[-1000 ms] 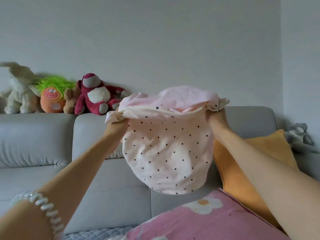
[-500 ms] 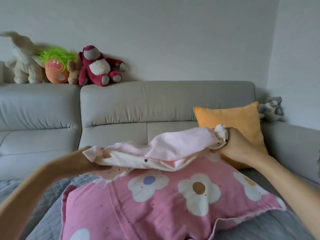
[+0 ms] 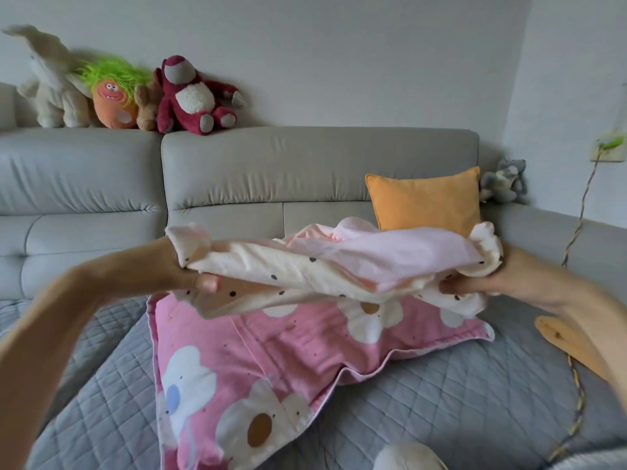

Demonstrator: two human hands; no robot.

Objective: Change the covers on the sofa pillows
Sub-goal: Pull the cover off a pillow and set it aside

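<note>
We've got the dotted cover (image 3: 305, 269) bunched up. Left hand (image 3: 185, 269) and right hand (image 3: 502, 279) each grip an end, just above the pink flower pillow (image 3: 271, 361).

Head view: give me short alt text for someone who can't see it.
Both hands, left and right, hold a bunched cream polka-dot cover stretched between them above a pink flowered pillow lying on a grey sofa. An orange pillow leans against the backrest, and stuffed toys sit along its top.
</note>
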